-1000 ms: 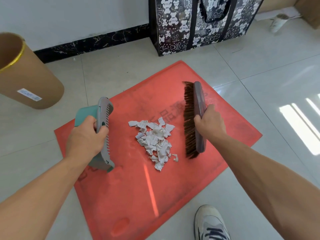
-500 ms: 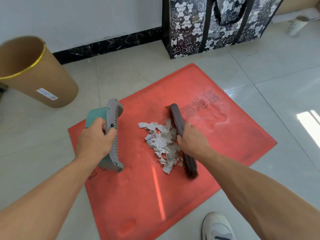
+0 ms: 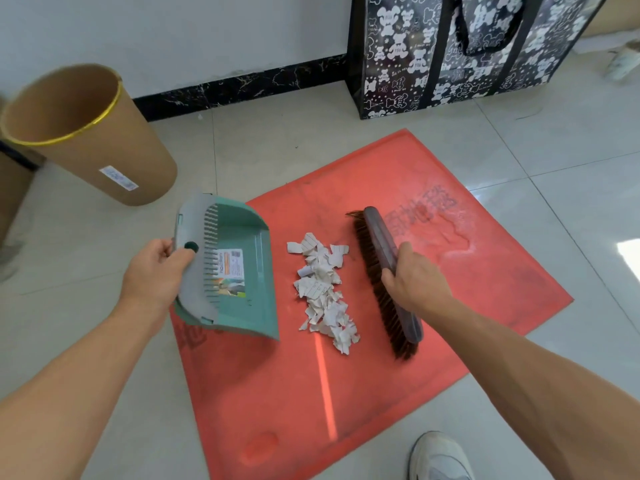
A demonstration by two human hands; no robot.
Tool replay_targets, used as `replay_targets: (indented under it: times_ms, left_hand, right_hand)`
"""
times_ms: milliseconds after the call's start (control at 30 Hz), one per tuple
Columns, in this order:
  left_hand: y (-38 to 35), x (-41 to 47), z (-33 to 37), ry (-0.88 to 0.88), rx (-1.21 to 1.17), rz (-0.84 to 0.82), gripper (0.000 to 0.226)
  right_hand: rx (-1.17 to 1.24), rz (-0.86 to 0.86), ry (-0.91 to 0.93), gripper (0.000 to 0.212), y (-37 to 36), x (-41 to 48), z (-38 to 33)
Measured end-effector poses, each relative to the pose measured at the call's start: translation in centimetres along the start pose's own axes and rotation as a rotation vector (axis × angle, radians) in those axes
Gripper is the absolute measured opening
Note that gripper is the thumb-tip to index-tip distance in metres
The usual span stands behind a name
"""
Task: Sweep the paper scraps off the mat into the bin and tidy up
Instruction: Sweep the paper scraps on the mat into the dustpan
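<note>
A red mat (image 3: 363, 393) lies on the tiled floor. A narrow pile of white paper scraps (image 3: 323, 289) sits near its middle. My left hand (image 3: 156, 271) grips the back of a teal dustpan (image 3: 242, 271), whose open front edge rests on the mat just left of the pile. My right hand (image 3: 414, 282) holds a dark hand brush (image 3: 381, 251) with brown bristles, lying right of the scraps and a little apart from them. A brown cardboard bin (image 3: 93, 140) with a gold rim stands at the back left, off the mat.
A black bag with white bear prints (image 3: 450, 50) stands against the wall behind the mat. A white shoe (image 3: 440, 459) shows at the bottom right by the mat's edge. A white cup-like thing (image 3: 623, 64) lies at the far right.
The dustpan has turned from on edge to lying flat with its mouth facing the scraps. The brush pushed the pile into a tighter strip, then drew back to the right.
</note>
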State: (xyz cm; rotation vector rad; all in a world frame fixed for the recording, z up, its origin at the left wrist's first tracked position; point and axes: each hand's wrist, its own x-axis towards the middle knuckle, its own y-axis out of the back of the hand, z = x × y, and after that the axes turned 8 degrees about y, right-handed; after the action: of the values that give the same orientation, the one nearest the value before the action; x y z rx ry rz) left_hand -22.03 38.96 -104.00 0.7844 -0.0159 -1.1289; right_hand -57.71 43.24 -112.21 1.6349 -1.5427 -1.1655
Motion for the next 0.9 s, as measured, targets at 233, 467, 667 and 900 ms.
replay_targets:
  times_ms: [233,467,667,900]
  left_hand:
    - [0.1,-1.3,-5.8,0.259,-0.258,0.063,0.016]
    - [0.2,-0.7,-9.6,0.429,-0.025,0.104,0.02]
    - [-0.7,-0.1,-9.1,0.383,0.05,0.102,0.032]
    - [-3.0,0.0,-9.5,0.337,0.084,0.012,0.031]
  right_hand:
    - [0.054,-0.082,-0.009,0.025,-0.9,0.2,-2.2]
    - [0.049,-0.116,0.063,0.024,-2.3,0.7,-4.5]
    - [0.085,-0.128,0.078,0.025,-3.6,0.8,-6.5]
    - [0.114,-0.143,0.157,0.025,-5.0,0.6,-8.3]
